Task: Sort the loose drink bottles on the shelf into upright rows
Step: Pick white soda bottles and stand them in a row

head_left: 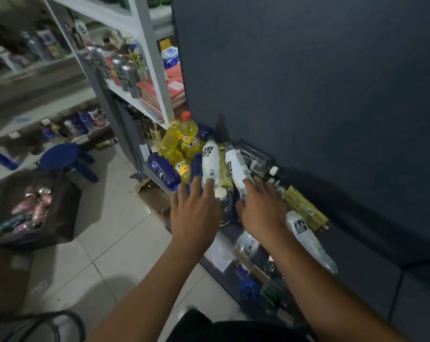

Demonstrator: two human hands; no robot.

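Observation:
A heap of loose drink bottles lies on a low dark shelf (159, 180) against a dark blue wall. Two white bottles with black characters (210, 160) (236, 169) lie side by side in the middle. My left hand (194, 213) reaches over the heap with straight fingers, its fingertips touching the base of the left white bottle. My right hand (263, 208) lies spread over the lower end of the right white bottle, holding nothing. Yellow bottles (188, 137) with a red cap stand behind. A third white bottle (307, 239) lies to the right.
Dark blue bottles (162, 170) and clear bottles (256, 159) lie mixed in the heap. A white shelving unit (147, 58) with cans and bottles stands at left. A blue stool (63, 156) and a dark crate of cans (33, 211) sit on the tiled floor.

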